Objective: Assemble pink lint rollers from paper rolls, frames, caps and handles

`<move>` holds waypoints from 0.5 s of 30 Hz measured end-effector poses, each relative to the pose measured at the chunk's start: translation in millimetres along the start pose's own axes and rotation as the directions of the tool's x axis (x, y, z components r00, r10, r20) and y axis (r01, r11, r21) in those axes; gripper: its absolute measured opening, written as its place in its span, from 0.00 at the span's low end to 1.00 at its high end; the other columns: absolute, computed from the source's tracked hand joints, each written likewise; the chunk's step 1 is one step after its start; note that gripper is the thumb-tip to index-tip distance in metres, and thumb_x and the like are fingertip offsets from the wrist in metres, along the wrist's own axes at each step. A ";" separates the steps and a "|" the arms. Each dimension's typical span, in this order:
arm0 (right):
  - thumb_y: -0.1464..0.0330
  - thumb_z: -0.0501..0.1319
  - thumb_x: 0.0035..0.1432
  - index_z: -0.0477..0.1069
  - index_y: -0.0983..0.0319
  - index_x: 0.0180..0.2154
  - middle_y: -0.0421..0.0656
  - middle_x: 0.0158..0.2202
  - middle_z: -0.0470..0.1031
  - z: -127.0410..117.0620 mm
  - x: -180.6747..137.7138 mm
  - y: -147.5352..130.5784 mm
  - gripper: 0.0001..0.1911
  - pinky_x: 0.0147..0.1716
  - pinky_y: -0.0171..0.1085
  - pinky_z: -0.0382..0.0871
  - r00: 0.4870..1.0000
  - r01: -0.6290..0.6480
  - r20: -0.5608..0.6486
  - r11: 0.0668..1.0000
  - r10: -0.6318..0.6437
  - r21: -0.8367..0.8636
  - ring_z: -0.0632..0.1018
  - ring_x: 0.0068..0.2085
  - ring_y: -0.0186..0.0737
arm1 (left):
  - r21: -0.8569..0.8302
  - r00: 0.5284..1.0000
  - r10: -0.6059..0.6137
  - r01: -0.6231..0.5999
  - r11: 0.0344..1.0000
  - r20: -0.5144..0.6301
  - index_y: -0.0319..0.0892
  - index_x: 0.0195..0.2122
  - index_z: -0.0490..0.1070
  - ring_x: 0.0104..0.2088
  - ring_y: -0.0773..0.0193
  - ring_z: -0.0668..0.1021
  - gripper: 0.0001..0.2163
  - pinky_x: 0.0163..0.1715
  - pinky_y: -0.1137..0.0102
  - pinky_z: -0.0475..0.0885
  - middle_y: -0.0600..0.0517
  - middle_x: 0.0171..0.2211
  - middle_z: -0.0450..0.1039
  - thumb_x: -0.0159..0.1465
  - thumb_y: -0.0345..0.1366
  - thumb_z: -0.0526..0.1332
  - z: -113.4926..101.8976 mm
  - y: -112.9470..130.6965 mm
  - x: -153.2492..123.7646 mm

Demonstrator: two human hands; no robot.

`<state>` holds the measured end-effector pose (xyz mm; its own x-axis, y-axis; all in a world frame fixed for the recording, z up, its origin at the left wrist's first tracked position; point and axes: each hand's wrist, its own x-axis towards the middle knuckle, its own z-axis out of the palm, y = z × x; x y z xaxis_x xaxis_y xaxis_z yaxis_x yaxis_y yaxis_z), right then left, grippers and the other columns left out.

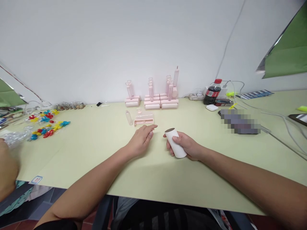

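My right hand (187, 145) is wrapped round a white paper roll (176, 143) with a dark hollow core, held just above the pale green table (153, 172). My left hand (141, 139) lies on the table with fingers stretched out and holds nothing. Its fingertips are close to a pink roller frame (143, 120) lying flat. A clear pink handle tube (129, 117) lies just left of that frame.
Several assembled pink rollers (153, 95) stand against the wall. Colourful plastic flowers (46, 124) are spread at the left. A cola bottle (212, 92), power strip and cables sit at the right. Another person's arm (7, 169) shows at the left edge.
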<state>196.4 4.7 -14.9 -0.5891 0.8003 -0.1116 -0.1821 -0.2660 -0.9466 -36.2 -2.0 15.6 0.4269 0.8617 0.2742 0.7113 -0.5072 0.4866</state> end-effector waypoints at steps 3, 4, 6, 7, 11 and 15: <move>0.49 0.68 0.49 0.66 0.61 0.45 0.42 0.29 0.76 -0.5 -0.7 1.3 0.29 0.22 0.33 0.69 0.999 0.013 0.048 0.995 -0.009 -0.094 0.76 0.24 0.35 | -0.131 0.999 0.009 -0.014 0.991 -0.034 0.44 0.55 0.64 0.54 0.59 0.71 0.17 0.54 0.64 0.66 0.47 0.53 0.70 0.72 0.42 0.43 0.0 0.3 -1.4; 0.49 0.68 0.49 0.66 0.62 0.44 0.42 0.29 0.76 -0.1 -1.0 1.3 0.29 0.22 0.33 0.68 0.998 0.020 0.060 0.993 -0.013 -0.118 0.76 0.25 0.36 | -0.149 0.999 0.002 -0.008 0.989 -0.038 0.43 0.54 0.65 0.52 0.60 0.73 0.17 0.52 0.64 0.67 0.47 0.51 0.71 0.72 0.42 0.43 0.5 0.3 -1.5; 0.49 0.68 0.48 0.66 0.62 0.43 0.42 0.30 0.76 0.9 -1.8 0.7 0.29 0.22 0.33 0.68 0.997 0.028 0.071 0.987 -0.017 -0.156 0.76 0.25 0.36 | -0.167 0.998 -0.035 0.027 0.986 -0.043 0.43 0.51 0.65 0.43 0.61 0.75 0.16 0.44 0.66 0.70 0.48 0.43 0.74 0.71 0.44 0.46 1.9 0.3 -1.4; 0.48 0.68 0.48 0.65 0.62 0.43 0.43 0.30 0.76 1.4 -2.2 0.2 0.29 0.22 0.33 0.68 0.997 0.031 0.075 0.985 -0.019 -0.169 0.76 0.25 0.36 | -0.174 0.997 -0.059 0.050 0.984 -0.050 0.42 0.49 0.65 0.38 0.62 0.75 0.15 0.39 0.67 0.70 0.50 0.39 0.74 0.70 0.45 0.48 2.7 0.3 -1.1; 0.48 0.68 0.49 0.66 0.62 0.42 0.43 0.31 0.75 2.7 -3.2 -1.1 0.29 0.23 0.34 0.69 0.996 0.054 0.087 0.975 -0.036 -0.214 0.76 0.26 0.37 | -0.249 0.989 -0.096 0.065 0.966 -0.114 0.43 0.38 0.67 0.29 0.66 0.71 0.14 0.30 0.70 0.66 0.54 0.29 0.70 0.67 0.48 0.54 5.6 0.1 -0.8; 0.48 0.67 0.49 0.66 0.62 0.41 0.43 0.30 0.75 4.9 -3.5 -2.8 0.28 0.24 0.34 0.68 0.996 0.055 0.087 0.965 -0.034 -0.257 0.75 0.26 0.36 | -0.375 0.977 -0.082 0.002 0.927 -0.197 0.42 0.37 0.68 0.32 0.65 0.74 0.14 0.34 0.69 0.69 0.52 0.32 0.73 0.67 0.48 0.55 8.9 1.3 -2.4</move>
<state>195.1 0.0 -10.4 -0.6486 0.7593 -0.0529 -0.0061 -0.0747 -0.9972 -31.3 -4.9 8.2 0.2488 0.8857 0.3919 0.4509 -0.4640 0.7624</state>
